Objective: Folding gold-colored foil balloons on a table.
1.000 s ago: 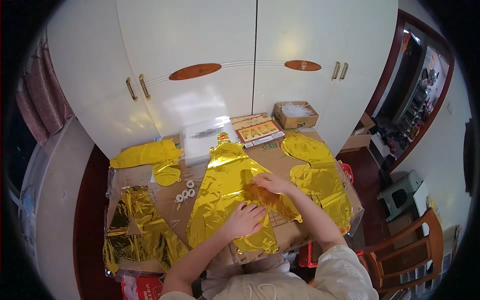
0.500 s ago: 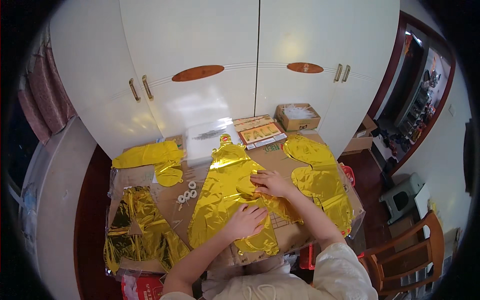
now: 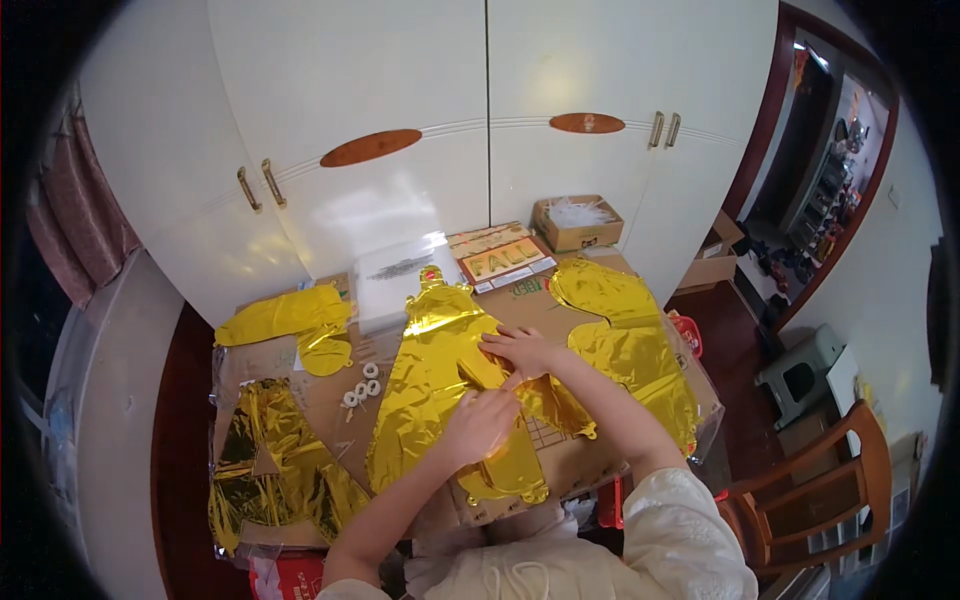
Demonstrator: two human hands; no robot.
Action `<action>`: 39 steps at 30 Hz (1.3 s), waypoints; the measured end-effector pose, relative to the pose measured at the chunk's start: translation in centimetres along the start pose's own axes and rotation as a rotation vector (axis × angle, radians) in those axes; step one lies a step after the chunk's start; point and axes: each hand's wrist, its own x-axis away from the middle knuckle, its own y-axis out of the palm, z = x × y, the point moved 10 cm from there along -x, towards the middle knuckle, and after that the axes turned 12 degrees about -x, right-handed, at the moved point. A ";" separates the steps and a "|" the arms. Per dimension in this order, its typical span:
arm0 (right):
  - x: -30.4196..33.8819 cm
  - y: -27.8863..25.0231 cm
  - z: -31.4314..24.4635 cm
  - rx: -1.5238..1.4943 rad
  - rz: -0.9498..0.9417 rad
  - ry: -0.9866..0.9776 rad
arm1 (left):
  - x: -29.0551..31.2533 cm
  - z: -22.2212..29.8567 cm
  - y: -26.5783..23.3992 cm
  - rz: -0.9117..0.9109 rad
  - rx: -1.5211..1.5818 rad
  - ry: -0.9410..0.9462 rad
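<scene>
A flat, shiny gold foil balloon [image 3: 440,350], shaped like a large letter A, lies on the cardboard-covered table in front of me. Part of its right side is folded over, with creases under my hands. My right hand [image 3: 522,352] rests on the fold, fingers spread over the foil. Just below and left of it, my left hand [image 3: 480,428] has its fingers drawn together on the same balloon, seemingly pinching the foil; its fingertips are partly hidden. The two hands nearly touch.
More flat gold foil balloons lie at the right [image 3: 635,365], far left [image 3: 318,322] and near left [image 3: 265,475]. Small white rolls [image 3: 362,388], a stack of clear plastic bags [image 3: 395,290], a printed card [image 3: 505,262] and an open carton [image 3: 578,235] stand behind. A wooden chair [image 3: 815,490] is at right.
My left hand has moved up toward my right hand, going from lying flat to fingers drawn together on the foil. My right hand stays on the fold. The whole view has shifted slightly.
</scene>
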 end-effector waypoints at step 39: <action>12.1 -2.6 -8.5 -0.652 0.554 0.341 | -0.6 -5.4 6.0 -0.057 -0.087 -0.213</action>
